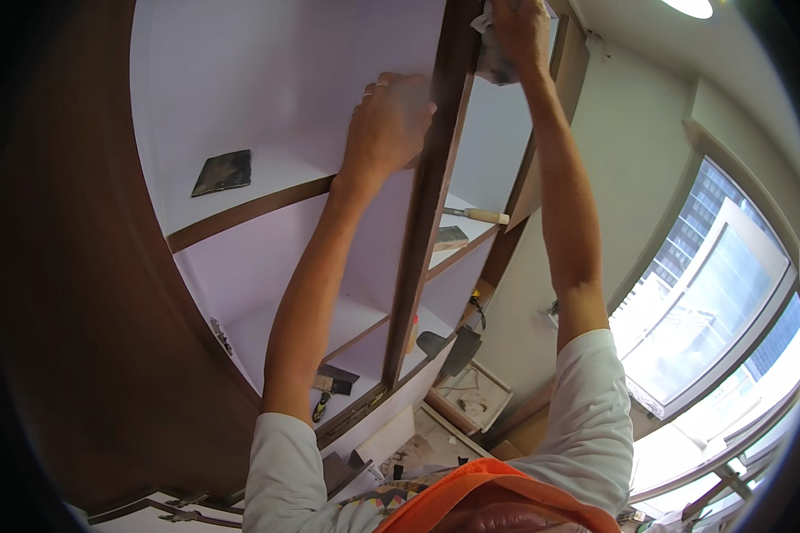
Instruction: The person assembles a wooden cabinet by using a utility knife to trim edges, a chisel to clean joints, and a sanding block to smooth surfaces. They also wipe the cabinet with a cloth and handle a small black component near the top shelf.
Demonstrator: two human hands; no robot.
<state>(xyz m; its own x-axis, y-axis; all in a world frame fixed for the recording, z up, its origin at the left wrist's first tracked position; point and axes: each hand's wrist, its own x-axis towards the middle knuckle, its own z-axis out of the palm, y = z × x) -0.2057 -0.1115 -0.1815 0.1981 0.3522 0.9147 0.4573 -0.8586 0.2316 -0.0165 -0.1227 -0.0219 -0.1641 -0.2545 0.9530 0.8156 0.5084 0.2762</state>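
Your orange collar (471, 497) fills the foreground. Above, your right hand (520, 31), fingers closed, presses a crumpled grey cloth (493, 62) against the dark wooden upright (427, 204); your left hand (387, 124) braces flat beside it, fingers curled around nothing.

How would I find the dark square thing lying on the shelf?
Start at the big cabinet with white insides and brown edges. Look left of the upright brown divider, on the upper shelf beside the left hand. The dark sanding pad lies there alone, flat and square; the other tools have handles.
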